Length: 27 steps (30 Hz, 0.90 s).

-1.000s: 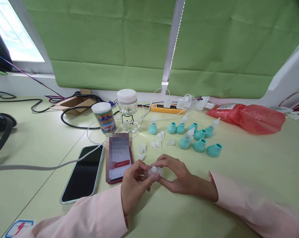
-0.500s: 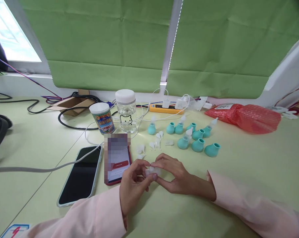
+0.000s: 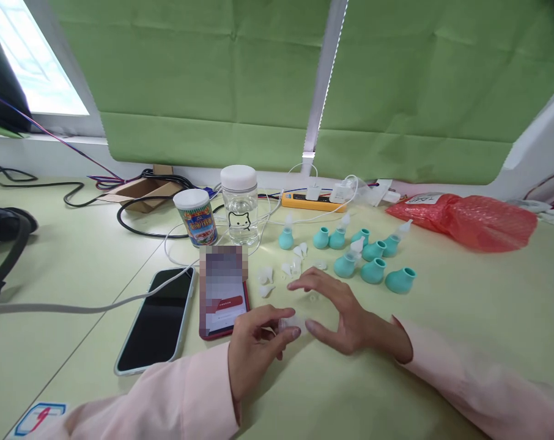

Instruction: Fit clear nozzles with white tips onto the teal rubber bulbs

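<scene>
Left hand (image 3: pixel 258 342) pinches small translucent plastic cap (image 3: pixel 291 322).

An office-like workroom is showing here: a pale green desk (image 3: pixel 442 305) is running under a window covered by a green blind (image 3: pixel 213 79). Beyond the fingers (image 3: pixel 299 282), a yellow power strip (image 3: pixel 311 201) is feeding chargers and trailing cables (image 3: pixel 139 223), with two phones (image 3: pixel 155 319) lying just left of them.
</scene>
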Available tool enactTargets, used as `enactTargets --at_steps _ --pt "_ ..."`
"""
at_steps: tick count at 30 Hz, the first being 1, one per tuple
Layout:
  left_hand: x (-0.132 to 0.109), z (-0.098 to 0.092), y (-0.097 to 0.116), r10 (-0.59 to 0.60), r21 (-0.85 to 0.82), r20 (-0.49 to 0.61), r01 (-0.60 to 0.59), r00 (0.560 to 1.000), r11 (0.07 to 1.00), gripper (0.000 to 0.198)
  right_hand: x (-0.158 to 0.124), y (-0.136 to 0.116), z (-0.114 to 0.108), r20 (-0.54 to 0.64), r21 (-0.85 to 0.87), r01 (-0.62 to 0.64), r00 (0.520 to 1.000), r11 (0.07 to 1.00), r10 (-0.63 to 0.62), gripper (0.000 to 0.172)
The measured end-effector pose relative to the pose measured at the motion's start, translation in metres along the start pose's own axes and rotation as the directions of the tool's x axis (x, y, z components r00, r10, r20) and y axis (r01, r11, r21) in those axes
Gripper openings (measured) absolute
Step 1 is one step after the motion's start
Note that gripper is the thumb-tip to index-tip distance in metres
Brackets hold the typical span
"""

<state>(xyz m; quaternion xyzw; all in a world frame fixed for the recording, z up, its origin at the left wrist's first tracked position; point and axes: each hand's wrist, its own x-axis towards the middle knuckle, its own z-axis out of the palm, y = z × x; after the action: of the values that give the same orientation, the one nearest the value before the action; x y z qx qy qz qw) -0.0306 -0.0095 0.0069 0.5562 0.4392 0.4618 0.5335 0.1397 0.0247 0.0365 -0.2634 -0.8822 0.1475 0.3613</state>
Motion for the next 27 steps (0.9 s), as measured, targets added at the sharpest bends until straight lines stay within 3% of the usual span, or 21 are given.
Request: enactTargets --at_steps 3,5,9,12,14,17,20,22,24,27 --pt "-0.002 0.001 -0.001 -0.029 0.001 0.013 0.029 0.999 1.000 0.020 0.001 0.017 -0.002 -0.054 -0.220 -0.043 0.998 0.975 0.031 0.041" --pt "-0.003 0.000 -0.002 -0.007 0.023 0.028 0.006 1.000 1.000 0.019 0.002 0.030 -0.001 -0.041 -0.423 -0.096 0.995 0.901 0.087 0.038" --pt "-0.003 -0.002 -0.003 0.031 0.058 0.044 -0.034 0.999 0.998 0.016 0.000 0.048 0.003 0.069 -0.718 -0.155 0.954 0.678 0.291 0.037" --pt "-0.002 -0.002 -0.001 0.032 0.049 0.044 -0.034 0.999 0.998 0.016 -0.002 0.056 0.004 0.164 -0.784 -0.132 0.898 0.607 0.407 0.036" --pt "-0.002 -0.002 -0.001 0.024 0.034 0.027 -0.025 0.999 0.999 0.014 -0.003 0.058 0.003 0.191 -0.779 -0.122 0.888 0.615 0.418 0.033" --pt "-0.003 -0.001 -0.001 0.010 0.005 0.018 -0.010 1.000 1.000 0.012 -0.002 0.055 0.002 0.126 -0.697 -0.132 0.945 0.705 0.302 0.026" --pt "-0.002 -0.002 -0.001 0.018 0.001 0.021 -0.018 1.000 1.000 0.012 0.000 0.041 0.001 -0.050 -0.446 -0.168 0.985 0.879 0.163 0.019" --pt "-0.001 -0.002 0.000 0.021 -0.004 -0.004 -0.021 1.000 1.000 0.020 0.002 0.028 0.002 -0.127 -0.198 -0.213 0.973 0.957 0.191 0.021" --pt "0.000 -0.002 0.002 0.020 -0.003 -0.035 -0.020 0.999 1.000 0.031 0.004 0.020 0.002 -0.120 -0.044 -0.258 0.961 0.965 0.251 0.026" --pt "0.000 -0.002 0.002 0.054 0.082 -0.019 -0.052 0.998 0.995 0.022 0.003 0.022 0.002 -0.013 -0.163 -0.270 0.962 0.949 0.272 0.025"
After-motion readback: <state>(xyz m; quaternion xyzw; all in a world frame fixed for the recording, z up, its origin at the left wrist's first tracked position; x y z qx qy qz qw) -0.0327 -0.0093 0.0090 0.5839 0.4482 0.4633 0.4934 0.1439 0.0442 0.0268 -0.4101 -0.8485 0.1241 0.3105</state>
